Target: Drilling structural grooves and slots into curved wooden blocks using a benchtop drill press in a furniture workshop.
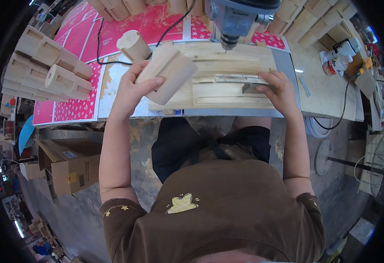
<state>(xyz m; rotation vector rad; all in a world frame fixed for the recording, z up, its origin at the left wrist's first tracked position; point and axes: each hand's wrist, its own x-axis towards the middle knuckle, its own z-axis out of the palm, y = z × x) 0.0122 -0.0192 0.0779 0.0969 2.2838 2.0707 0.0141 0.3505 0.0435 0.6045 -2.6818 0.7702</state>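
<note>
My left hand (132, 90) is closed around a pale wooden block (174, 72) with a groove along its face, held tilted above the left end of the wooden jig (235, 91). Fingers bent, my right hand (280, 93) pinches a small grey metal piece (250, 89) at the right part of the jig. A slim metal strip (240, 79) lies along the jig just beyond that piece. Over the far side of the boards hangs a drill press head (240, 22), its thin bit pointing down and apart from both hands.
A round wooden block (132, 46) stands behind my left hand, near a black cable (100, 48). Stacked wooden blocks (53, 65) fill the table's left side, with more along the back. A white container (336, 63) sits at right; a cardboard box (71, 168) is on the floor.
</note>
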